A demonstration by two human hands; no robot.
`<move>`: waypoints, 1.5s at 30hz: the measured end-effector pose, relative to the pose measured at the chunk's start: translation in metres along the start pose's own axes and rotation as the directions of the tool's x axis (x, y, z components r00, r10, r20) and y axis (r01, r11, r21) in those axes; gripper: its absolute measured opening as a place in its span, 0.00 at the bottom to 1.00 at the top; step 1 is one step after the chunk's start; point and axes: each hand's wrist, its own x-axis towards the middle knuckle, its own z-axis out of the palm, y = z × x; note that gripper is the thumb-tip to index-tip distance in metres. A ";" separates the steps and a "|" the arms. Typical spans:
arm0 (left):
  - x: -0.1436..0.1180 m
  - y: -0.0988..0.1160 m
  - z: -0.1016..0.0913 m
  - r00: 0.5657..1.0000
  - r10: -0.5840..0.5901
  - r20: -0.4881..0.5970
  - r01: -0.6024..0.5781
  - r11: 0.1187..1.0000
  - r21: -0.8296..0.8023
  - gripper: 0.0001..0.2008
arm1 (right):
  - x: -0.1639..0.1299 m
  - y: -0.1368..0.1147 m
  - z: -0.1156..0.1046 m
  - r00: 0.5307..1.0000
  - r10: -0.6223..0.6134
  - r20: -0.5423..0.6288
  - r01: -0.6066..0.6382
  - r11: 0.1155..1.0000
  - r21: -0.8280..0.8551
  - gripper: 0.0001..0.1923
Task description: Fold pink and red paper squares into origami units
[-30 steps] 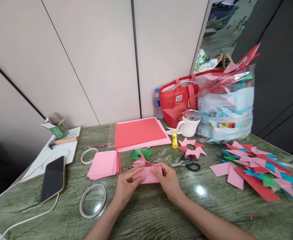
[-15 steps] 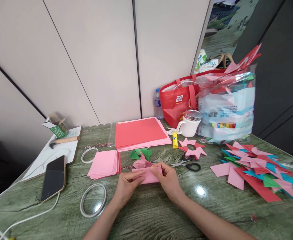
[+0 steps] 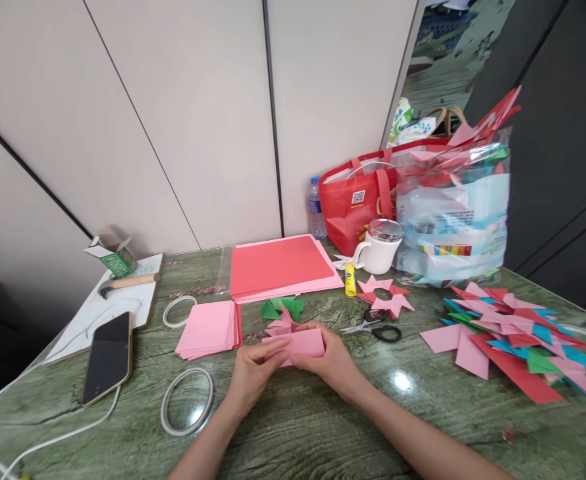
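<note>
Between my hands is a folded piece of pink paper (image 3: 307,343), held just above the table. My left hand (image 3: 257,368) pinches its left end between thumb and fingers. My right hand (image 3: 333,360) grips the right part, with fingers behind the paper and the thumb low at its near side. Right behind the paper lie a pink folded paper piece (image 3: 281,324) and a green folded paper piece (image 3: 283,307). To the left is a stack of pink paper squares (image 3: 207,327). Black-handled scissors (image 3: 375,328) lie to the right of my right hand.
Large red and pink sheets (image 3: 280,265) lie at the back. A glue stick (image 3: 349,280), a white mug (image 3: 380,250) and a folded-paper ring (image 3: 385,295) stand or lie right of them. Folded pieces (image 3: 523,340) are heaped at right. Tape rolls (image 3: 187,401) and a phone (image 3: 107,358) lie left.
My right thumb has moved from the top of the paper down to its near side, and the paper's right part now faces up more. My left hand has hardly moved.
</note>
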 end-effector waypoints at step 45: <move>-0.006 0.007 0.005 0.991 0.044 -0.124 -0.035 0.997 0.069 0.23 | 0.000 0.016 0.007 0.994 -0.056 -0.092 0.052 0.998 -0.037 0.17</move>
